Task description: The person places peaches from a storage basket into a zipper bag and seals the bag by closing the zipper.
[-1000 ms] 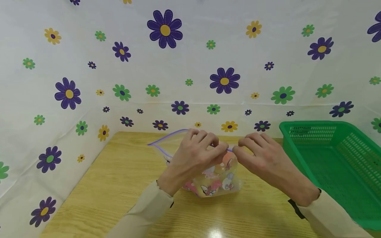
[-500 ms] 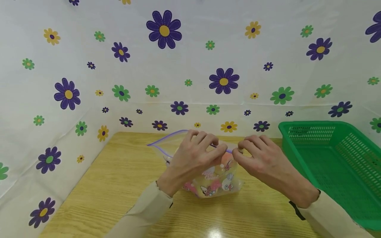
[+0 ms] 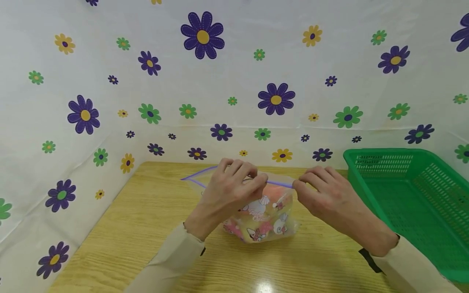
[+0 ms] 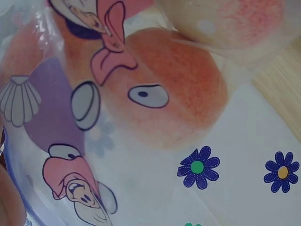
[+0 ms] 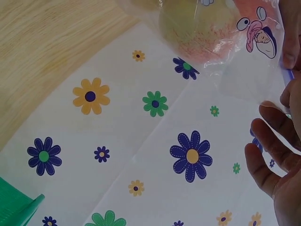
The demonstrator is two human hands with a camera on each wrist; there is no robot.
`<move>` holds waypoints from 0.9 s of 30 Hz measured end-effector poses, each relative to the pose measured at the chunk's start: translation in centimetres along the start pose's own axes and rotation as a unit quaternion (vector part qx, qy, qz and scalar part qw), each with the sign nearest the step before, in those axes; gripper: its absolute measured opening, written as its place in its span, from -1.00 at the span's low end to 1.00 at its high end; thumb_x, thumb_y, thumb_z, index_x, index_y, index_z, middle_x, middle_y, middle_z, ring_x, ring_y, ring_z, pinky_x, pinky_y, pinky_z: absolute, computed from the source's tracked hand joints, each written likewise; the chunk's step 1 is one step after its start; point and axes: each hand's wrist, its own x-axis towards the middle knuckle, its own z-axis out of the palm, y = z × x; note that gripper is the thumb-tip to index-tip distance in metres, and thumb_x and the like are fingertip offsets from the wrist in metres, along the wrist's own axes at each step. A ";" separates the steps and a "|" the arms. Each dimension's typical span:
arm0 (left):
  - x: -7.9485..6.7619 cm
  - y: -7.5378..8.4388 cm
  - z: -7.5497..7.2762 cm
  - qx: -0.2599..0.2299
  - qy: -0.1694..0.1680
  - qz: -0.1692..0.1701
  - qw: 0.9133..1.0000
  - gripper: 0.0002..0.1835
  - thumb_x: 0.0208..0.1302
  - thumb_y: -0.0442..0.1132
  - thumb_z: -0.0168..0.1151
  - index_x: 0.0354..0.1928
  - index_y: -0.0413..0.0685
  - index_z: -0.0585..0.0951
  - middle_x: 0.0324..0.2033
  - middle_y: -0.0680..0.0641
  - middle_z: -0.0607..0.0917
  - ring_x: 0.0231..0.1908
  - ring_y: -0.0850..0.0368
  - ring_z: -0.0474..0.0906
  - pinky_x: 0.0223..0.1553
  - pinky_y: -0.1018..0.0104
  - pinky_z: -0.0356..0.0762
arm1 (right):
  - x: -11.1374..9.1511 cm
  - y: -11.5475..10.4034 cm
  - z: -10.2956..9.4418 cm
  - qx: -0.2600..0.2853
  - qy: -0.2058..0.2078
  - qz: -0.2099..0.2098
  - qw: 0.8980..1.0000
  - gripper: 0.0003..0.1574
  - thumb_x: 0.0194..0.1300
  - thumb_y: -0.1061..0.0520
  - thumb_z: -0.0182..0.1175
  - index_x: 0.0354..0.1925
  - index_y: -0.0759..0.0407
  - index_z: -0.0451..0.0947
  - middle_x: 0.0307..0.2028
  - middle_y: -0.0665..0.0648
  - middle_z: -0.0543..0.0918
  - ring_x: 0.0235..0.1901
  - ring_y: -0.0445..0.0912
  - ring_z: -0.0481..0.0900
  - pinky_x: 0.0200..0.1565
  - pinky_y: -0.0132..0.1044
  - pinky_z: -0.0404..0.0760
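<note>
A clear zip bag (image 3: 265, 221) with a cartoon duck print and a purple zip strip stands on the table, its mouth facing up. Round red-and-yellow fruits that look like peaches (image 4: 193, 84) show through the film. My left hand (image 3: 234, 189) pinches the zip near its middle, between thumb and curled fingers. At the bag's right corner, my right hand (image 3: 326, 195) pinches the end of the zip. Between the hands the strip runs straight and looks pressed together; left of the left hand the mouth gapes. In the right wrist view, the right fingers (image 5: 263, 174) curl beside the bag's edge.
A green plastic basket (image 3: 381, 152) with slotted sides stands on the right, close to the right forearm. Behind and to the left hangs a white flower-patterned sheet (image 3: 227, 77). Wood-grain tabletop (image 3: 154, 211) extends left of the bag and in front of it.
My left hand has slid left along the zip, and my right hand has shifted slightly right. A longer stretch of purple strip now shows between them, and the gaping left part is smaller.
</note>
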 end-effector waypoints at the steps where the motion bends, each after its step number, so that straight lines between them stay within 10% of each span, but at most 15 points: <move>1: 0.0 0.0 0.0 -0.002 -0.001 0.000 1.000 -0.95 0.37 -0.16 0.22 -0.18 0.14 0.62 -0.33 0.06 0.62 -0.26 0.11 0.58 -0.12 0.19 0.60 | 0.1 0.0 0.1 0.004 0.006 0.002 1.000 -0.83 0.25 0.24 0.28 -0.16 0.22 0.60 -0.29 0.13 0.73 -0.21 0.06 0.65 -0.22 -0.08 0.70; 7: 0.0 0.0 -0.1 -0.002 -0.007 -0.001 1.000 -0.97 0.37 -0.16 0.22 -0.20 0.14 0.60 -0.34 0.06 0.62 -0.28 0.12 0.58 -0.14 0.22 0.61 | 0.8 -0.1 0.3 0.021 0.028 0.011 0.999 -0.64 0.51 0.01 0.03 -0.23 0.20 0.66 -0.35 0.10 0.74 -0.26 0.02 0.64 -0.25 -0.11 0.72; 13: 0.0 0.1 -0.2 -0.016 -0.012 -0.008 1.000 -0.94 0.33 -0.17 0.29 -0.20 0.14 0.61 -0.33 0.06 0.63 -0.27 0.11 0.58 -0.15 0.22 0.59 | 1.1 -0.2 0.3 0.030 0.023 0.012 0.999 -0.87 0.21 0.18 0.39 -0.24 0.18 0.69 -0.35 0.10 0.73 -0.26 0.02 0.62 -0.22 -0.11 0.71; 20: 0.0 0.1 -0.2 -0.022 -0.013 -0.012 1.000 -0.98 0.34 -0.15 0.27 -0.23 0.14 0.63 -0.32 0.06 0.64 -0.27 0.12 0.59 -0.17 0.23 0.59 | 0.9 -0.5 0.4 0.032 0.014 0.027 0.999 -0.66 0.59 0.07 0.02 -0.23 0.17 0.67 -0.35 0.09 0.75 -0.27 0.01 0.62 -0.23 -0.13 0.70; 23: 0.0 0.2 -0.3 -0.025 -0.018 -0.017 0.999 -0.97 0.33 -0.15 0.26 -0.23 0.15 0.64 -0.32 0.06 0.64 -0.27 0.12 0.60 -0.17 0.23 0.60 | 0.9 -0.6 0.3 0.033 0.013 0.035 0.999 -0.97 0.30 0.23 0.31 -0.25 0.16 0.65 -0.37 0.09 0.75 -0.29 -0.01 0.62 -0.26 -0.15 0.69; 27: 0.0 0.3 -0.4 -0.041 -0.032 -0.030 0.998 -0.95 0.30 -0.14 0.30 -0.22 0.16 0.66 -0.32 0.08 0.65 -0.29 0.15 0.61 -0.22 0.25 0.59 | 0.9 -0.7 0.3 0.047 0.004 0.060 0.997 -0.72 0.01 0.32 0.49 -0.28 0.14 0.66 -0.41 0.04 0.73 -0.34 -0.07 0.57 -0.32 -0.22 0.65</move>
